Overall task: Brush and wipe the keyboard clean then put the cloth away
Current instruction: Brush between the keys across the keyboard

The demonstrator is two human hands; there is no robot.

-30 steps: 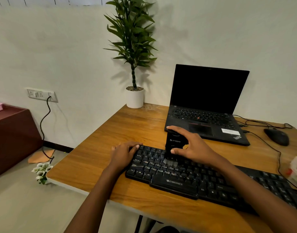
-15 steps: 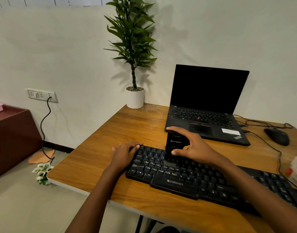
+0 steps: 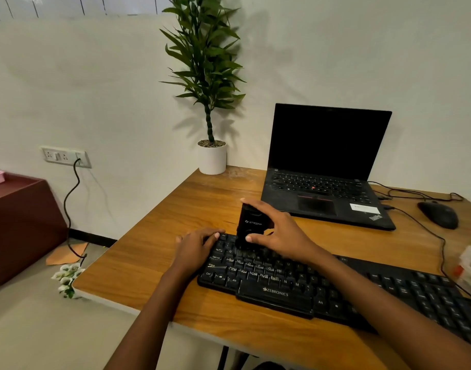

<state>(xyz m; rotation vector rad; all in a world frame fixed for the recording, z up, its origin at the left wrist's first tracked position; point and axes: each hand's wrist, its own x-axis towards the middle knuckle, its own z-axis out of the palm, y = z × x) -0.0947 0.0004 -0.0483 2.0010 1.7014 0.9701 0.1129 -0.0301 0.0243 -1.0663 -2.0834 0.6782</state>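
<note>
While my left hand lies flat on the left end of the keyboard, fingers relaxed and holding nothing, my right hand grips the black brush, thumb and fingers curled round it. Brush upright on the top key rows, centre frame. Keyboard along the bench front edge, lower right; laptop behind.

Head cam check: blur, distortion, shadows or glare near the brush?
Head view: wide-angle bowing toward the edges; soft light, the potted plant throws a faint shadow on the wall; brush bristles smear under the right hand, yet the keyboard logo reads sharp; laptop screen shows no glare.
</note>
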